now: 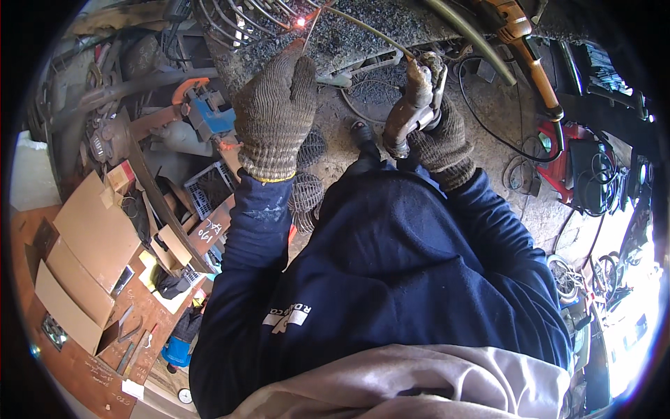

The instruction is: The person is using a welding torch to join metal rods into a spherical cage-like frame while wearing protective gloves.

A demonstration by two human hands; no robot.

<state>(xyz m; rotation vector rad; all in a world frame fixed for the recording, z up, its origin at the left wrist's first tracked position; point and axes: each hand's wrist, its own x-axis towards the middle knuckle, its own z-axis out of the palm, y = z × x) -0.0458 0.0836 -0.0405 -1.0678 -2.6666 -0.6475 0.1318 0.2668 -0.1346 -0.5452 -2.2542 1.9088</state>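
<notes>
Our right hand clamps the holder, left hand apparently pinching a thin wire; we judge the rod needs steadiness near the glowing wire frame, toward the tabletop's left edge.

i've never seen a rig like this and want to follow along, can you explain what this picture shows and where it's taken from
No robot here: these are a person's own two gloved hands. The one picture comes from a wide fisheye camera on the person's head, looking down, so straight edges bend near the rim. The right hand grips a clamp-like tool; a long thin rod runs from it, up and left, toward a glowing spot. The left hand seems to pinch a thin strip beside that glow. Curved metal bars lie on the dark, gritty surface.
</notes>
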